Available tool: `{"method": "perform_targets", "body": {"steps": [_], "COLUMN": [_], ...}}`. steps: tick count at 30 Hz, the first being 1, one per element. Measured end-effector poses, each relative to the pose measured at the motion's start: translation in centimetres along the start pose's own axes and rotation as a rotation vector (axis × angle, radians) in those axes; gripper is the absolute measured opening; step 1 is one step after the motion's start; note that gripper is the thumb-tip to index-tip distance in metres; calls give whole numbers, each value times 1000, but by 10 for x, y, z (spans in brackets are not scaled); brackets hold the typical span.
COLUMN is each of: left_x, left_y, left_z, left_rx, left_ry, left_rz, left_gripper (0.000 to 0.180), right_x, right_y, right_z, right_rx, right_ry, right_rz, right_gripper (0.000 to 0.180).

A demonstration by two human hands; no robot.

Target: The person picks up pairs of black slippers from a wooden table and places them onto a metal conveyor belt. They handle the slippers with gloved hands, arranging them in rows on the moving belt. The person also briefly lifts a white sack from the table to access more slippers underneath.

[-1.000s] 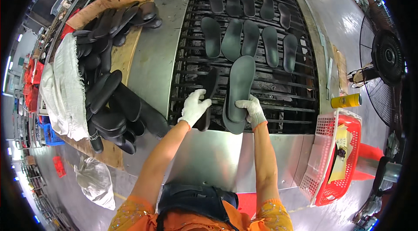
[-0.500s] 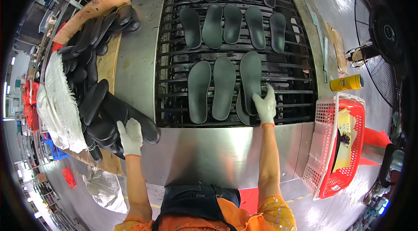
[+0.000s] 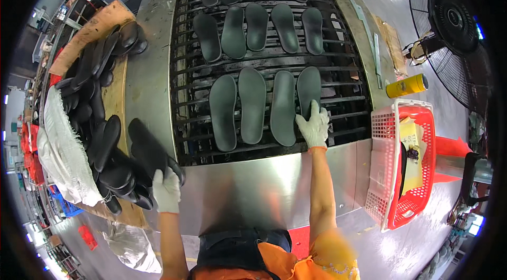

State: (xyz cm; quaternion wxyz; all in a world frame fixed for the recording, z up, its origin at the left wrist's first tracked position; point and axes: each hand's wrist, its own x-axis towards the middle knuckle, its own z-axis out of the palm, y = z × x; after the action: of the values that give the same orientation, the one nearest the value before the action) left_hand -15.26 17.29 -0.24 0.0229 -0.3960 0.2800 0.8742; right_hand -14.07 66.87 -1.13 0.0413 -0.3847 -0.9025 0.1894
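Insole pile point(image 3: 100, 143) left of grate point(image 3: 264, 53), basket point(image 3: 404, 164) right.

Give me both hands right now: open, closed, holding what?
Left hand: closed on a black insole at the pile.
Right hand: open, flat on the near end of the rightmost insole on the grille.

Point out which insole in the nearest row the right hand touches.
The rightmost insole: the right hand rests on its near end; its three neighbours lie untouched.
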Motion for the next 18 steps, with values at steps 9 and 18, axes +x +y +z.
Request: {"method": "perform_targets", "body": {"steps": [9,18], "left_x": [-72,-85], "left_y": [-139,-164], "left_z": [47,82], "left_rx": [808,908], "left_ry": [-532,-509], "left_rz": [-112,-399], "left_gripper": [28,30], "right_x": [-126,-8], "right_y": [-74,21], "right_z": [11,-16], "right_rx": [894,1069], "right_ry": [-739,153], "right_rz": [-167,120], "right_gripper": [72,49]}}
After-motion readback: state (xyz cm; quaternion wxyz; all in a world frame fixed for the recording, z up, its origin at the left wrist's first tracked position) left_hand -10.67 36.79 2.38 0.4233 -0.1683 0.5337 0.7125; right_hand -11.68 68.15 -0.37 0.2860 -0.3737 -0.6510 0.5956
